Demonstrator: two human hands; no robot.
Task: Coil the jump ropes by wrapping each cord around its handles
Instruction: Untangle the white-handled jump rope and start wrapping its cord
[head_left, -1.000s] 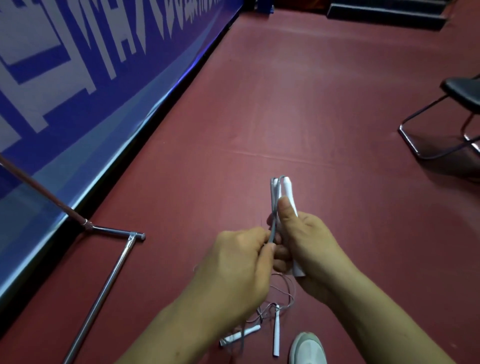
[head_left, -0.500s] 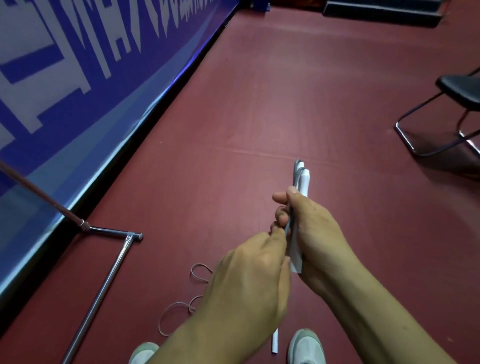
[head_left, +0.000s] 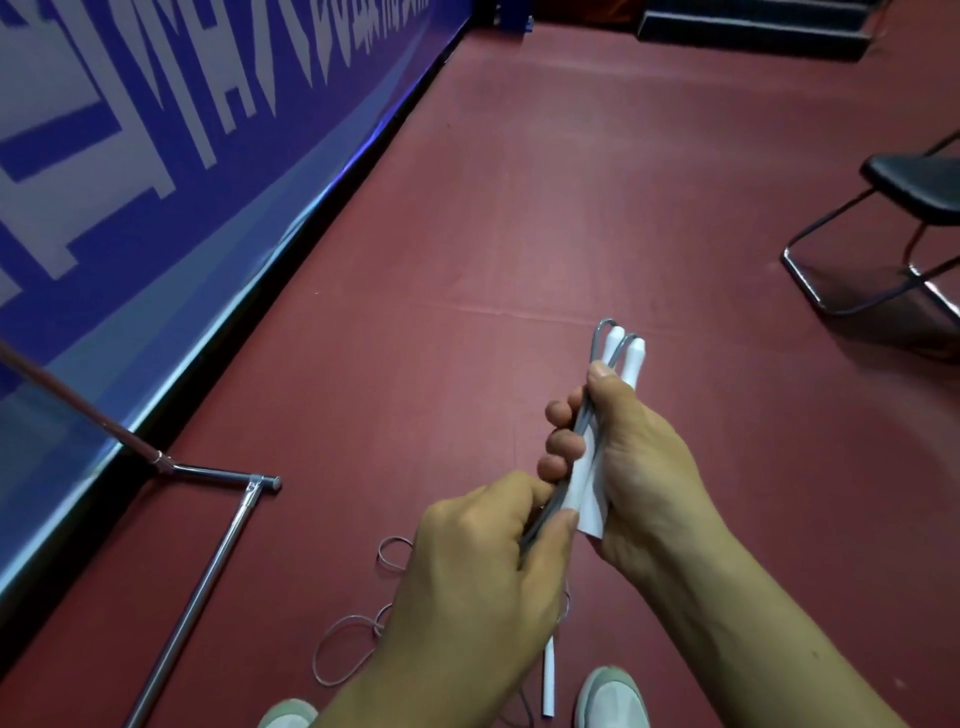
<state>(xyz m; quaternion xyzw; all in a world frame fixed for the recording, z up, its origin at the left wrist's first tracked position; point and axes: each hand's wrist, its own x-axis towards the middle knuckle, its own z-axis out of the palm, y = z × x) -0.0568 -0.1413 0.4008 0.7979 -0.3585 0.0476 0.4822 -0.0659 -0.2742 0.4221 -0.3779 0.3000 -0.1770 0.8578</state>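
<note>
A person stands on a dark red sports floor (head_left: 519, 218), holding a pair of slim white plastic jump-rope handles (head_left: 587, 499) side by side in front of the body. The handles are roughly upright, with their rounded tips pointing away from the camera. The right hand (head_left: 644, 467) wraps its fingers round both handles, and its thumb presses a thin grey cord (head_left: 595, 345) against them near the top. The cord leaves the two tips in short arcs and runs down along the handles. The left hand (head_left: 483, 571), just below and touching the handles' lower end, pinches the grey strands between thumb and curled fingers.

Slack cord lies in loose loops on the floor (head_left: 340, 649) below the left hand. A second white handle (head_left: 548, 680) rests on the floor between a pair of pale sports shoes (head_left: 615, 699).

Along the left runs a blue banner with large white lettering (head_left: 156, 130). A chrome tubular stand (head_left: 208, 566) lies at its foot. A black-seated chair on a bent metal frame (head_left: 914, 182) stands well apart at the right edge.
</note>
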